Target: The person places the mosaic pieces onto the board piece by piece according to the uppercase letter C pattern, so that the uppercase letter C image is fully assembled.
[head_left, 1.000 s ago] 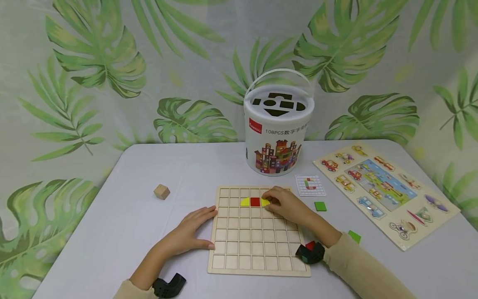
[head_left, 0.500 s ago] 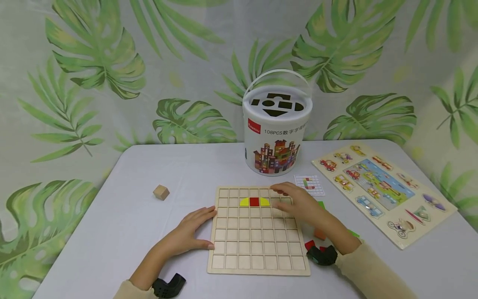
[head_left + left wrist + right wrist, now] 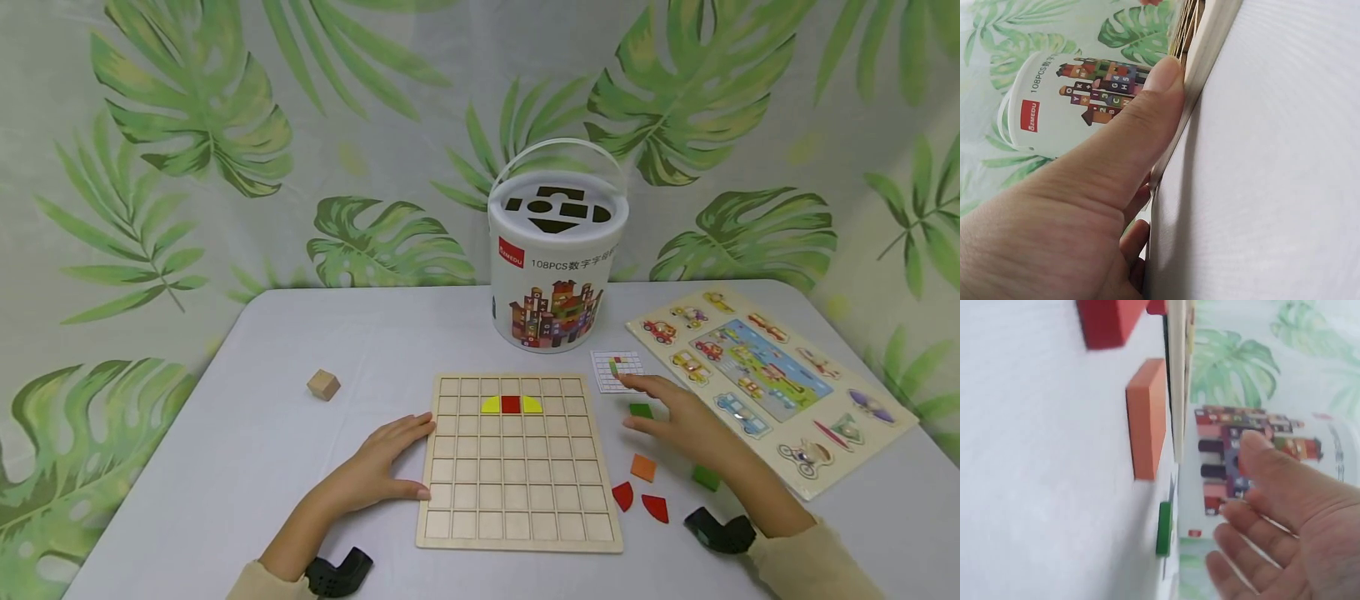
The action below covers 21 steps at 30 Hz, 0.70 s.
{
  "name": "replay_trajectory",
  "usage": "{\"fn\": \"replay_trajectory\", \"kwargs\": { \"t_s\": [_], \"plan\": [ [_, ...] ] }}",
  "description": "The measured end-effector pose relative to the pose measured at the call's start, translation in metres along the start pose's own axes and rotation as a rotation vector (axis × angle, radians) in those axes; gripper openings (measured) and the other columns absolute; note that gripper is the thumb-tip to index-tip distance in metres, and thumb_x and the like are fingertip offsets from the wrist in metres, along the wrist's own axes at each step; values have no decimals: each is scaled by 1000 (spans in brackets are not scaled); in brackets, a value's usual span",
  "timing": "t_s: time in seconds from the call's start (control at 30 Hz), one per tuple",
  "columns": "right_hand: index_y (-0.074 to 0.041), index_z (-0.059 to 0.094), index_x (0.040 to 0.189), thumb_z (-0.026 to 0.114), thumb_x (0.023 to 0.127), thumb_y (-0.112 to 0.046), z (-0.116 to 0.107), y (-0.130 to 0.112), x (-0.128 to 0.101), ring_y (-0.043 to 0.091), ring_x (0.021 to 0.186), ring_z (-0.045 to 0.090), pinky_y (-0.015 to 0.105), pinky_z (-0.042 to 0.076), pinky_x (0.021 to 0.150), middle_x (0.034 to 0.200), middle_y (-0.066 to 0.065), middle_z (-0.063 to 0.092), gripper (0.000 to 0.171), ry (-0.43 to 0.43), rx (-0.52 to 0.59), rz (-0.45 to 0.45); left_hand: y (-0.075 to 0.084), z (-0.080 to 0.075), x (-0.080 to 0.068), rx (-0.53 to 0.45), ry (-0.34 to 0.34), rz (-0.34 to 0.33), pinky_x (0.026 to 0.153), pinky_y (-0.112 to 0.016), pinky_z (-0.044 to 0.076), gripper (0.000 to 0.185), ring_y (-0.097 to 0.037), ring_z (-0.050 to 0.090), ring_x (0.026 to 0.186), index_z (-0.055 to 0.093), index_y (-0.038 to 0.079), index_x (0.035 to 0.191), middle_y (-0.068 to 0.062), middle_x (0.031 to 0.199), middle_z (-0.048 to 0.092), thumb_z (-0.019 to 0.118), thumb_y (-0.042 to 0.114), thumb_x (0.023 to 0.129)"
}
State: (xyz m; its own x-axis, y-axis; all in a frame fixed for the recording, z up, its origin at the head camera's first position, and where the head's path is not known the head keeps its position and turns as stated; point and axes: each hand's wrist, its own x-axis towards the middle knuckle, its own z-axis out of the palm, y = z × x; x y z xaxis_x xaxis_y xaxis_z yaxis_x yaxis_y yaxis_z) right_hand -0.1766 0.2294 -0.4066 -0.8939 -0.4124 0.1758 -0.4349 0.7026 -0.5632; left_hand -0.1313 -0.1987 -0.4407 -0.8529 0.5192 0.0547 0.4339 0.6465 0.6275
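Note:
A wooden grid board [image 3: 517, 500] lies on the table with a red square tile [image 3: 511, 405] between two yellow quarter-round tiles [image 3: 491, 406] near its top. Along the board's left edge rests my left hand [image 3: 375, 462], thumb and fingertips touching the rim; the left wrist view shows the thumb [image 3: 1163, 78] against it. My right hand [image 3: 690, 429] hovers beside a green square tile [image 3: 641, 410], fingers apart, holding nothing. Below it lie an orange square tile [image 3: 642, 467], two red quarter-round tiles [image 3: 623, 496] and another green tile [image 3: 706, 477], partly covered by the forearm.
Behind the board stands a white bucket [image 3: 555, 267] with a shape-hole lid. A small patterned grid card [image 3: 609, 375] lies right of the board, partly behind the right fingers. A picture puzzle [image 3: 772, 392] is at the far right, a wooden cube [image 3: 324, 385] at left.
My right hand has let go of the right yellow quarter-round tile on the board and moved right, off the board, towards the green tile. My left hand has stayed in place.

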Motion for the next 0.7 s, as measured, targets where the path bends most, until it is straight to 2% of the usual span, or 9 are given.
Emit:
{"fn": "replay_trajectory", "kwargs": {
  "t_s": [0.17,0.27,0.5,0.6,0.7],
  "plan": [
    [-2,49,125,70,78,-24,0,19,-6,35,106,50,51,41,86,122,17,51,56,-41,21,74,0,-1,0,1,-2,5,103,-51,15,89,-26,18,132,36,14,138,1,145,26,68,55,67],
    [-1,51,123,69,79,-20,1,25,-7,32,106,51,49,40,88,118,15,53,51,-59,22,101,0,-1,0,1,-6,7,103,-51,15,89,-27,18,132,36,13,138,1,145,26,69,54,66],
    [-4,58,112,68,80,-18,2,33,-8,27,100,53,44,44,86,108,9,56,36,-56,-22,145,1,-1,1,7,-7,8,103,-51,15,89,-27,19,132,37,13,138,0,145,26,69,54,66],
    [-6,60,108,68,80,-19,2,33,-8,24,96,53,43,46,84,104,7,56,32,-49,-27,144,0,-1,1,7,-2,9,103,-51,15,90,-27,19,132,36,13,138,0,145,26,68,55,66],
    [-7,60,108,68,80,-17,1,29,-7,22,94,53,42,46,81,104,6,57,30,-36,-21,96,0,0,0,8,0,9,103,-51,14,90,-27,18,132,36,13,138,0,145,26,68,56,66]
  ]
}}
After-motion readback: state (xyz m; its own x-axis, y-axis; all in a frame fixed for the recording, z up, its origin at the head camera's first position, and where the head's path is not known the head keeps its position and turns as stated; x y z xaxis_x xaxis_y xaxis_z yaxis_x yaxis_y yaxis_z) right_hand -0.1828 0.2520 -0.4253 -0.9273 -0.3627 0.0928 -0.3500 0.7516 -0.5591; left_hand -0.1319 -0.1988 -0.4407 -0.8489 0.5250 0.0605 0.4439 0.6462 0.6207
